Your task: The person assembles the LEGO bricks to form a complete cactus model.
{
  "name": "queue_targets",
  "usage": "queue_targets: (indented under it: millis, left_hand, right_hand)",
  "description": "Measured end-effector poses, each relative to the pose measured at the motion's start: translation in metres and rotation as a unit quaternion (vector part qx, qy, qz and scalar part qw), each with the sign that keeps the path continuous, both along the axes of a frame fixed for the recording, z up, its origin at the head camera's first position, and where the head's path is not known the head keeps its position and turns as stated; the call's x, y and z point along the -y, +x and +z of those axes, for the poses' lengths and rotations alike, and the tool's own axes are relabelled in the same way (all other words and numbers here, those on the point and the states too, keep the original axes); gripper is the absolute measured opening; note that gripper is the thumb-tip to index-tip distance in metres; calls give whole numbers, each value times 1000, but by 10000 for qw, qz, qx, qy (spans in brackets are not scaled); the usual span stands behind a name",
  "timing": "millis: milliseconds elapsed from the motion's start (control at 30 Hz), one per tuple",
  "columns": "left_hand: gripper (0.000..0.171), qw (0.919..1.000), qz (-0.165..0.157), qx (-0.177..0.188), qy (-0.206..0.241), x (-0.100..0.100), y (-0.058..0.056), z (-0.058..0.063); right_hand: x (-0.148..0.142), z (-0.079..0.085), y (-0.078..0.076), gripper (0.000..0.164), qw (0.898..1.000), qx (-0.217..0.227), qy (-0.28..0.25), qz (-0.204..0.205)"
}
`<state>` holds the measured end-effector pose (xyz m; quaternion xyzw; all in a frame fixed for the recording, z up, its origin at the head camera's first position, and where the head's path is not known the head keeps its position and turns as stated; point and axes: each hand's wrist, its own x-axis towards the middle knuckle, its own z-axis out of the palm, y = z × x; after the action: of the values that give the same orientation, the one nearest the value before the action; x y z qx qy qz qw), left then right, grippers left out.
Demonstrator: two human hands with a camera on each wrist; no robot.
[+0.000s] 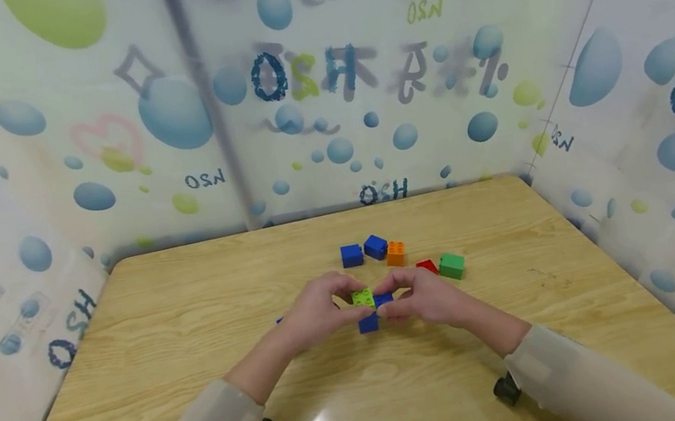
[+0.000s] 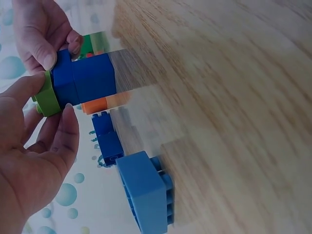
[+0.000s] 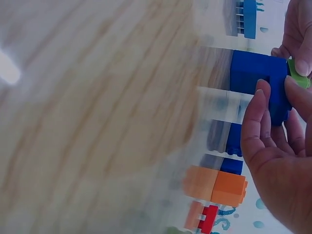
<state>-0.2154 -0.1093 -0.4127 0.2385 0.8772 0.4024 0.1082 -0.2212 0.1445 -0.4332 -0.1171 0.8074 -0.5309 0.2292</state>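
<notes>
A small stack of toy building bricks stands on the table between both hands. At its bottom is a blue brick (image 1: 368, 324), with another blue brick (image 2: 62, 78) across its top, jutting toward the right. A light green brick (image 1: 362, 299) sits uppermost, studs up. My left hand (image 1: 317, 311) pinches the light green brick between thumb and fingers, its fingertips close by the blue one below. From the other side, my right hand (image 1: 429, 297) grips the jutting end of the upper blue brick, thumb against one face and fingertips against another.
Beyond the hands lie two blue bricks (image 1: 352, 256), an orange brick (image 1: 395, 254), a red brick (image 1: 427, 266) and a green brick (image 1: 452, 266). Another blue brick (image 2: 146, 190) lies left of the stack, mostly hidden by my left hand in the head view. Patterned curtains surround the wooden table (image 1: 191, 294).
</notes>
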Motion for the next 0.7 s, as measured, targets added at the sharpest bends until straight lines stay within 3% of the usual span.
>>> queue_targets:
  millis: [233, 700]
  left_hand:
    - [34, 9998, -20, -134, -139, -4, -1, -4]
    - [35, 9995, -23, -197, -227, -3, 1, 4]
  right_hand:
    - [-7, -2, 0, 32, 9998, 0, -41, 181]
    - [-9, 2, -3, 35, 9994, 11, 2, 343]
